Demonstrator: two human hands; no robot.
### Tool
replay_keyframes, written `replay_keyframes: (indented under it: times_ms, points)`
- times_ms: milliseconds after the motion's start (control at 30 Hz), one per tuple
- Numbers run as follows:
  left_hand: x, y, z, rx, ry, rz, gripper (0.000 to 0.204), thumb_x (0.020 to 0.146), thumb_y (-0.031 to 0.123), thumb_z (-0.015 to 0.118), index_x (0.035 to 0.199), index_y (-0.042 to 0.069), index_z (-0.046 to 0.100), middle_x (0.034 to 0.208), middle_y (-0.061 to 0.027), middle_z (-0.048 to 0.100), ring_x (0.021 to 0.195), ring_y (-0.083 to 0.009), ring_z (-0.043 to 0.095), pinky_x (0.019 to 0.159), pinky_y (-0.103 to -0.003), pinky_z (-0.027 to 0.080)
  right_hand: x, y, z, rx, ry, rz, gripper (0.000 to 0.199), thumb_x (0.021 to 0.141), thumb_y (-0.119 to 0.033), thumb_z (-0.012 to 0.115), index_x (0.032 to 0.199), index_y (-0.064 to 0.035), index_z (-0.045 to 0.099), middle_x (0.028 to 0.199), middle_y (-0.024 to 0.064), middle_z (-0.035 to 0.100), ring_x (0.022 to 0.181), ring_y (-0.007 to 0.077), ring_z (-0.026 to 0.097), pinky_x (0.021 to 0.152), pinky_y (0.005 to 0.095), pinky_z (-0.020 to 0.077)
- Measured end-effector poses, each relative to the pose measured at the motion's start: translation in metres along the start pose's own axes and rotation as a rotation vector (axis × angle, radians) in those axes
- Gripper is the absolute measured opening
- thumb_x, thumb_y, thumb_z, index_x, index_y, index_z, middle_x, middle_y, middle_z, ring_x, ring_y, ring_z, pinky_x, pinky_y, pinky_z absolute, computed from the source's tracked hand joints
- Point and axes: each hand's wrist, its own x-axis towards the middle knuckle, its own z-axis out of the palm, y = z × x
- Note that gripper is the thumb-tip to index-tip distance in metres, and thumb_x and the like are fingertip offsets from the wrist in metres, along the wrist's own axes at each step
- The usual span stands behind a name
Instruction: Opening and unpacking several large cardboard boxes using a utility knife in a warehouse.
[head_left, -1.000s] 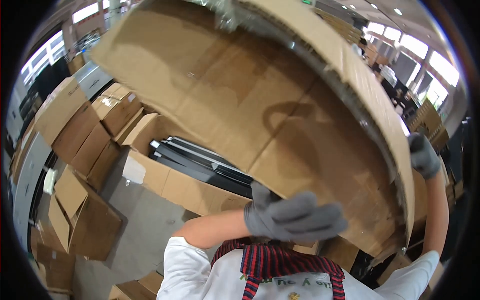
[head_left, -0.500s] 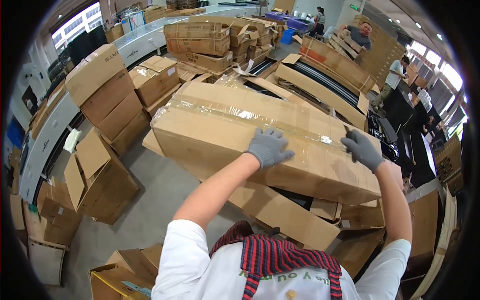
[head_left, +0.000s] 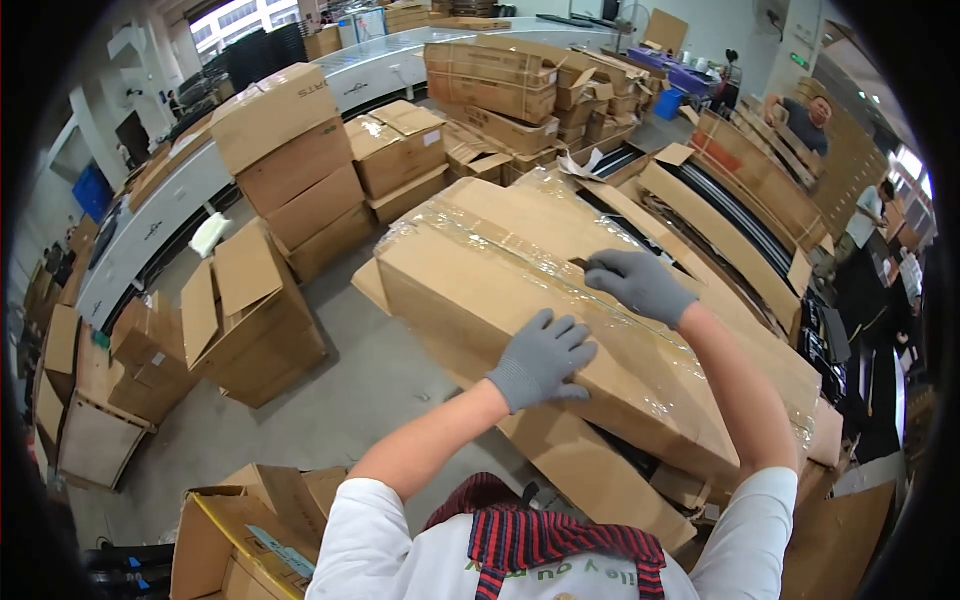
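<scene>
A long cardboard box (head_left: 460, 290) lies before me, with clear tape along the seam on its top. My left hand (head_left: 545, 362), in a grey glove, rests spread on the box's near top edge and side. Over the taped seam is my right hand (head_left: 640, 285), also gloved in grey, closed on what looks like a utility knife (head_left: 579, 264). Only a small dark end of it pokes out past the fingers; the rest is hidden in the grip. Another open carton (head_left: 570, 460) lies under the long box.
Stacked cartons (head_left: 300, 170) stand to the left, beside an open box (head_left: 250, 310) on the floor. Behind runs a grey conveyor (head_left: 160, 225). Long open cartons with dark metal parts (head_left: 720, 215) lie at the right. A person (head_left: 805, 125) handles cardboard at the far right.
My right hand has moved left along the taped seam with the utility knife, closer to my left hand. My left hand stays on the near edge. The view has turned rightward.
</scene>
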Motion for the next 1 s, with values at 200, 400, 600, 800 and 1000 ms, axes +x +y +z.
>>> replay_keyframes:
  times_ms: [200, 400, 600, 800, 1000]
  points:
    - [-0.008, 0.0, 0.018, -0.012, 0.0, -0.033, 0.06, 0.066, 0.051, 0.063, 0.109, 0.009, 0.055, 0.111, -0.0118, 0.053, 0.105, -0.0278, 0.047, 0.095, -0.045, 0.032, 0.103, -0.041, 0.042, -0.142, 0.102, 0.031, 0.04, 0.084, -0.039, 0.044, 0.1, -0.0053, 0.059, 0.096, 0.0185, 0.062, 0.09, 0.0341, 0.058, 0.08, 0.0386, 0.0439]
    - [-0.009, 0.005, 0.014, -0.012, -0.061, -0.037, 0.062, 0.069, 0.051, 0.062, 0.111, 0.006, 0.054, 0.114, -0.0137, 0.051, 0.11, -0.0289, 0.044, 0.095, -0.048, 0.031, 0.182, -0.051, 0.084, -0.257, 0.006, -0.02, 0.04, 0.084, -0.038, 0.041, 0.099, -0.0059, 0.059, 0.098, 0.0185, 0.061, 0.093, 0.0331, 0.058, 0.082, 0.0393, 0.0433]
    - [-0.013, 0.0, 0.024, -0.042, -0.126, -0.05, 0.066, 0.074, 0.052, 0.057, 0.121, 0.005, 0.05, 0.123, -0.0154, 0.048, 0.117, -0.0322, 0.04, 0.097, -0.049, 0.029, 0.216, -0.052, 0.107, -0.293, -0.043, -0.006, 0.036, 0.085, -0.038, 0.044, 0.096, -0.0067, 0.06, 0.093, 0.0191, 0.062, 0.089, 0.0348, 0.058, 0.08, 0.0399, 0.0433]
    - [0.0, 0.002, 0.015, -0.06, -0.1, 0.0, 0.06, 0.072, 0.05, 0.058, 0.112, 0.005, 0.054, 0.114, -0.0138, 0.05, 0.11, -0.0313, 0.042, 0.094, -0.05, 0.03, 0.224, -0.052, 0.093, -0.398, -0.107, 0.0, 0.034, 0.083, -0.032, 0.044, 0.097, -0.0059, 0.062, 0.099, 0.0164, 0.062, 0.092, 0.0326, 0.058, 0.081, 0.0398, 0.0444]
    - [-0.007, -0.013, 0.04, -0.021, 0.138, -0.015, 0.047, 0.071, 0.051, 0.056, 0.093, 0.009, 0.057, 0.1, -0.0114, 0.051, 0.1, -0.0304, 0.043, 0.089, -0.051, 0.032, 0.238, -0.052, 0.122, -0.562, -0.219, -0.055, 0.026, 0.076, -0.022, 0.052, 0.09, -0.0071, 0.068, 0.095, 0.0152, 0.065, 0.09, 0.0303, 0.062, 0.078, 0.0395, 0.0483]
